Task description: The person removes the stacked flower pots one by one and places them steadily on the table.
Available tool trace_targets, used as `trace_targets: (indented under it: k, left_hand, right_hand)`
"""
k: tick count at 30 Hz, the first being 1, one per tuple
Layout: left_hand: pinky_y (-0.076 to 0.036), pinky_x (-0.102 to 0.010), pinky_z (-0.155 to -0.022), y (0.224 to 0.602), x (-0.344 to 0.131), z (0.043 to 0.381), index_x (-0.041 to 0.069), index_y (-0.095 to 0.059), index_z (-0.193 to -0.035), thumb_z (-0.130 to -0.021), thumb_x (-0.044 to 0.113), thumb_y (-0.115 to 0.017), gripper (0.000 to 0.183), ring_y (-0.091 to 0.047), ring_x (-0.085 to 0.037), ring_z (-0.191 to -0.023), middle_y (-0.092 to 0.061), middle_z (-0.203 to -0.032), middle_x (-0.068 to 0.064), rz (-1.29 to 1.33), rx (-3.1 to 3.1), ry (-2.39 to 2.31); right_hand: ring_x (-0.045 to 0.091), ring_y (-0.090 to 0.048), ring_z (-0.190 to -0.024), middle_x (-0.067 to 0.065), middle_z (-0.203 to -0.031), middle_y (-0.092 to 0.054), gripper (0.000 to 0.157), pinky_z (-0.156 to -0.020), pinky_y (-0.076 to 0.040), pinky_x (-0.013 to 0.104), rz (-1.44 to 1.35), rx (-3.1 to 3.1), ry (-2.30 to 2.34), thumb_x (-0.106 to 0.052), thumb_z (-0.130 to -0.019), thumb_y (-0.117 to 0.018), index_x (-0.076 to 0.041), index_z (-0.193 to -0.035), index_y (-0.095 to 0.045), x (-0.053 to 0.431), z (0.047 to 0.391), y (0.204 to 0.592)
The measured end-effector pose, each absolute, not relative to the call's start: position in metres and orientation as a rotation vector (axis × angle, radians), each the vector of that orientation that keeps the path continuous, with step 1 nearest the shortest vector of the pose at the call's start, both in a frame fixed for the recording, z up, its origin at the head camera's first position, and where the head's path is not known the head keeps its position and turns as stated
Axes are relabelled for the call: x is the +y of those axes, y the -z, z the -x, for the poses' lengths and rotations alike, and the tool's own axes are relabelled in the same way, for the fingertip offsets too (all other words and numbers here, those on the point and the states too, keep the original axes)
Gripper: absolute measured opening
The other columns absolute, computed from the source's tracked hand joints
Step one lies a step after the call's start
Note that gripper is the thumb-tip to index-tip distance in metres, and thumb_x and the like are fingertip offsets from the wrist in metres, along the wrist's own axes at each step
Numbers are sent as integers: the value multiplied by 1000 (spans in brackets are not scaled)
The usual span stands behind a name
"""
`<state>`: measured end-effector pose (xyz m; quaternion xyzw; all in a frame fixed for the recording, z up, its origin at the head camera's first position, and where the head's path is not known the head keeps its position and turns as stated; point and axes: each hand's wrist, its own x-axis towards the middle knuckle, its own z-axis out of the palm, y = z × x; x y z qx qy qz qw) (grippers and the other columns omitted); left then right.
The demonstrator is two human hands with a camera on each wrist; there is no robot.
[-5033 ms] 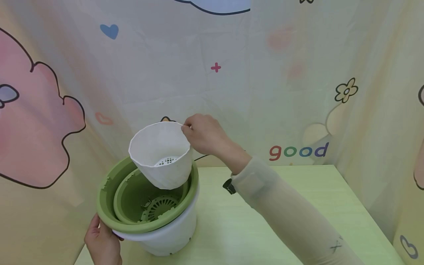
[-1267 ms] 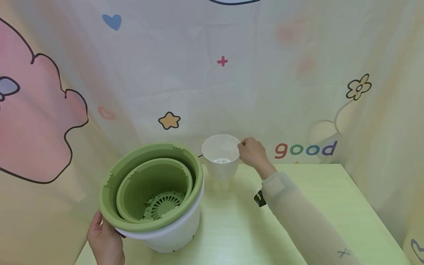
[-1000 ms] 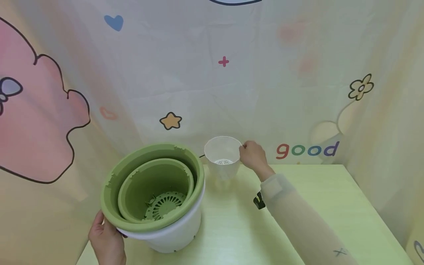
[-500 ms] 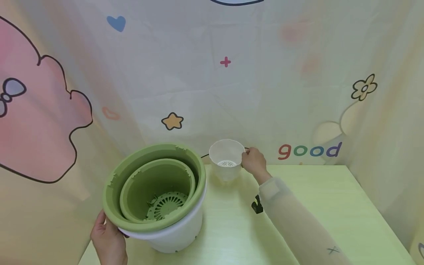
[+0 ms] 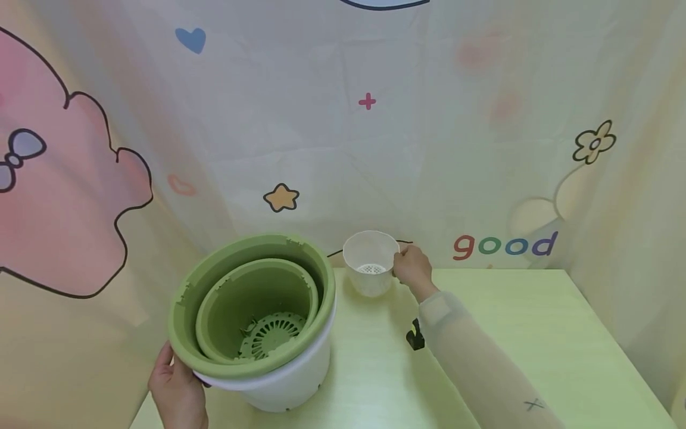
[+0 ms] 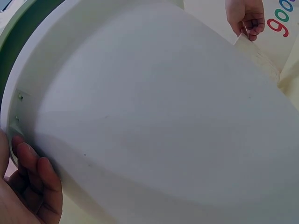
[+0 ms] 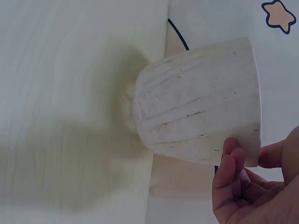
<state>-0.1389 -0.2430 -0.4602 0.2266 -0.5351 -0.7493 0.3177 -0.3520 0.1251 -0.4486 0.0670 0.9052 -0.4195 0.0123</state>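
My right hand (image 5: 414,268) pinches the rim of a small white plastic flowerpot (image 5: 371,282), thumb and fingers on either side of the wall. This pot is upright, with holes in its floor, and its base is right at the tabletop near the back edge; scuff marks show on its outside (image 7: 201,100) in the right wrist view. At the left, my left hand (image 5: 179,390) grips the rim of a large white flowerpot (image 5: 295,378). Nested in that are a large green pot (image 5: 179,325) and a smaller green pot (image 5: 236,304) with a slotted floor.
The pale table (image 5: 504,333) extends to the right of the pots. Behind it hangs a printed curtain (image 5: 321,167), close to the small pot. A black strap piece (image 5: 415,336) hangs at my right wrist.
From above the green pots, the small white flowerpot has moved right in my right hand, then down to the table's back. My left hand keeps its hold on the large pot.
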Motion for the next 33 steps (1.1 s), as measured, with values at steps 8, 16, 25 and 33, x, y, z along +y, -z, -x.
trace_targets:
  k: [8, 16, 25, 33]
  left_hand:
    - [-42, -21, -34, 462, -243, 139, 14, -74, -121, -101, 35, -67, 30, -53, -8, -38, -68, -59, 4, -585, -1409, 1968]
    - [-43, -21, -34, 461, -243, 137, 14, -74, -123, -102, 34, -66, 30, -54, -8, -39, -68, -60, 4, -583, -1408, 1976]
    - [-42, -21, -34, 461, -243, 138, 14, -75, -120, -103, 33, -66, 27, -53, -8, -39, -69, -61, 4, -575, -1399, 1980]
    - [-42, -21, -34, 462, -244, 137, 17, -75, -119, -103, 31, -64, 23, -53, -8, -39, -69, -61, 4, -575, -1392, 1991]
  right_hand:
    - [13, -62, -58, 10, -82, -75, 33, -58, -50, 25, -231, 2805, 1326, -21, -108, -42, 5, -118, -60, 121, 355, 456]
    - [15, -64, -60, 9, -79, -73, 34, -57, -50, 24, -262, 2780, 1341, -20, -107, -42, 7, -117, -60, 119, 356, 460]
    - [24, -72, -67, 9, -78, -75, 34, -61, -49, 28, -266, 2781, 1293, -17, -107, -41, 7, -111, -65, 119, 357, 461]
    - [17, -70, -63, 4, -72, -72, 34, -63, -51, 27, -305, 2729, 1314, -18, -106, -40, 4, -106, -66, 117, 357, 462]
